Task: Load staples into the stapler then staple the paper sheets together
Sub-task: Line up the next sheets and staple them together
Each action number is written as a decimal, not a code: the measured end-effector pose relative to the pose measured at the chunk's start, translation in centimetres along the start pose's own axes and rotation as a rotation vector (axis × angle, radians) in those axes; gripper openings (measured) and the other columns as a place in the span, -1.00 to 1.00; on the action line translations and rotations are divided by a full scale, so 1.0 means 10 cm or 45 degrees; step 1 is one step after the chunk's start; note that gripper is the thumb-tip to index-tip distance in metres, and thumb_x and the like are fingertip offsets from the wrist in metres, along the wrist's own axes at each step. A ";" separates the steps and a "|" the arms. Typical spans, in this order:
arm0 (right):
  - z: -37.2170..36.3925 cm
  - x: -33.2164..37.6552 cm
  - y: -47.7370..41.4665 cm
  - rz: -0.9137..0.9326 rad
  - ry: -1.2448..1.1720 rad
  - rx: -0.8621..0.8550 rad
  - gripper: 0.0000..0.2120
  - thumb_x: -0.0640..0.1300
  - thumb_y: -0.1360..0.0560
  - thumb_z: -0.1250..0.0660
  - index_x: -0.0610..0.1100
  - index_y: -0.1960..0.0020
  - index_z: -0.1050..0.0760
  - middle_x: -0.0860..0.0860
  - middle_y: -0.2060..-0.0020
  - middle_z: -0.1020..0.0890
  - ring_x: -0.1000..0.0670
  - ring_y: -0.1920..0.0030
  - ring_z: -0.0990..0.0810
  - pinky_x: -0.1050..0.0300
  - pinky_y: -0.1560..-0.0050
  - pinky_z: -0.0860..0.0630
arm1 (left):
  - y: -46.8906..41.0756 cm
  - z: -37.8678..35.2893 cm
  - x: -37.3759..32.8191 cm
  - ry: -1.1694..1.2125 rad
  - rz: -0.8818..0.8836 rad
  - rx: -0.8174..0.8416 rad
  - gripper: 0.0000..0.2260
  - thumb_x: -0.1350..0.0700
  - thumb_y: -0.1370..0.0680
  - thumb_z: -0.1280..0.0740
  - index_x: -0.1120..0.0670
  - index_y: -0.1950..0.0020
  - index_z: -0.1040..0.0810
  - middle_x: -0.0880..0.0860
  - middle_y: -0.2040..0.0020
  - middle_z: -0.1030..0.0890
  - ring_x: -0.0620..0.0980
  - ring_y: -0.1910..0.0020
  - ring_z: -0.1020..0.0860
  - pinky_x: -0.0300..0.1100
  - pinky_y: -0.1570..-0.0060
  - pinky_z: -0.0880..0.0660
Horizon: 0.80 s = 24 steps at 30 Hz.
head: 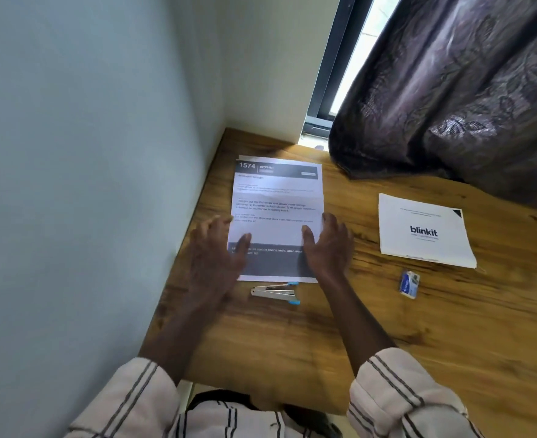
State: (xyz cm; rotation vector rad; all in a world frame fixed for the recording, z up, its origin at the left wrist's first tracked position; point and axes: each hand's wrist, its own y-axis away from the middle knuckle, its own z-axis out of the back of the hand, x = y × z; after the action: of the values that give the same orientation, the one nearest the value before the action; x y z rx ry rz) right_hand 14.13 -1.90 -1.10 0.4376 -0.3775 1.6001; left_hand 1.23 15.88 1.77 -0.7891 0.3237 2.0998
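Note:
A stack of printed paper sheets [276, 200] with a dark header reading "1574" lies flat on the wooden table [387, 327], close to the wall. My left hand [216, 248] rests on the sheets' left edge with its fingers spread. At the right edge my right hand [327, 241] rests the same way, thumb on the paper. A small silver stapler with blue ends [276, 293] lies on the table just below the sheets, between my wrists. A little blue and white staple box [408, 284] sits further right.
A white "blinkit" booklet [425, 232] lies to the right of the sheets. A dark patterned curtain [450, 90] hangs over the table's back right corner beside a window. A pale wall [87, 169] borders the table's left edge.

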 end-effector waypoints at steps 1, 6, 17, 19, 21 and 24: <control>-0.02 -0.03 0.03 0.000 -0.009 -0.016 -0.47 0.19 -0.58 -0.31 -0.03 -0.45 -0.34 -0.09 -0.37 -0.50 -0.16 -0.36 -0.42 -0.13 -0.36 -0.41 | -0.14 0.03 -0.03 0.068 0.128 0.020 -0.51 -0.16 -0.56 -0.41 0.07 -0.39 -0.50 0.14 -0.32 -0.57 0.18 -0.29 -0.52 0.07 -0.28 -0.49; -0.06 -0.06 0.05 -0.059 -0.030 -0.005 -0.46 0.18 -0.58 -0.31 -0.03 -0.47 -0.32 -0.08 -0.39 -0.47 -0.16 -0.39 -0.39 -0.10 -0.43 -0.30 | -0.67 0.10 -0.18 0.327 0.402 0.204 -0.41 -0.22 -0.54 -0.42 0.08 -0.47 -0.44 -0.03 -0.09 -0.64 0.09 -0.22 -0.62 0.03 -0.27 -0.54; -0.03 -0.04 0.07 -0.047 -0.002 0.012 -0.44 0.19 -0.60 -0.27 -0.03 -0.50 -0.27 -0.08 -0.43 -0.42 -0.15 -0.42 -0.35 -0.06 -0.44 -0.25 | -0.84 -0.08 -0.25 0.204 0.433 0.044 -0.49 -0.18 -0.45 -0.48 0.03 -0.32 -0.57 0.05 -0.16 -0.68 0.12 -0.18 -0.63 0.04 -0.22 -0.56; -0.01 -0.05 0.05 -0.039 -0.023 0.018 -0.44 0.18 -0.59 -0.30 -0.03 -0.48 -0.28 -0.07 -0.42 -0.44 -0.14 -0.41 -0.37 -0.05 -0.44 -0.25 | -0.88 -0.07 -0.30 0.245 0.466 0.073 -0.49 -0.18 -0.47 -0.47 0.04 -0.34 -0.56 0.02 -0.15 -0.68 0.11 -0.18 -0.63 0.02 -0.23 -0.55; 0.03 -0.05 0.03 -0.037 -0.049 0.037 -0.45 0.18 -0.58 -0.33 -0.02 -0.46 -0.29 -0.06 -0.41 -0.46 -0.13 -0.40 -0.39 -0.04 -0.43 -0.27 | -0.92 -0.06 -0.32 0.269 0.503 0.106 -0.54 -0.20 -0.45 -0.46 0.00 -0.27 -0.60 -0.03 -0.09 -0.68 0.08 -0.13 -0.64 -0.03 -0.18 -0.56; 0.09 -0.03 0.00 -0.037 -0.065 0.063 -0.44 0.19 -0.56 -0.37 -0.02 -0.43 -0.29 -0.05 -0.38 -0.48 -0.13 -0.37 -0.42 -0.04 -0.41 -0.33 | -0.94 -0.07 -0.32 0.320 0.523 0.077 -0.64 -0.19 -0.44 -0.50 -0.03 -0.13 -0.61 -0.06 0.02 -0.67 0.03 0.03 -0.65 -0.14 0.04 -0.50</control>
State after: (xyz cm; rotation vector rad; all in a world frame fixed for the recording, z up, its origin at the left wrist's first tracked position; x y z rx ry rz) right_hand 14.17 -2.62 -0.44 0.5200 -0.3692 1.5752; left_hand 10.40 19.26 3.75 -1.0200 0.7342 2.3545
